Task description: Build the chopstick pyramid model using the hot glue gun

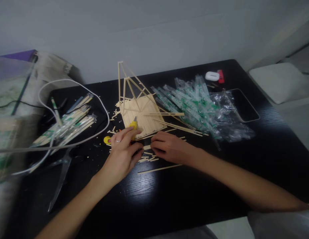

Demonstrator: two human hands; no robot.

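My left hand (124,148), a ring on one finger, is bent with thumb and fingertips at the left end of short wooden sticks (147,147). My right hand (170,147) has its curled fingers closed at their right end. Beyond my left fingers a yellow tool (134,124) with a pointed grey tip is partly covered, so its kind is unclear. Just ahead lies a mat of sticks laid side by side (153,121), under a tall pointed stick frame (130,84). Cut stick pieces (147,159) are scattered below my hands.
Crumpled clear and green wrappers (194,103) lie to the right, beside a phone (245,104) and a white case (212,76). At left are wrapped chopsticks (74,121), a looping white cable (104,104) and a dark long-bladed object (61,179). A wall (154,39) stands behind the black table (194,196).
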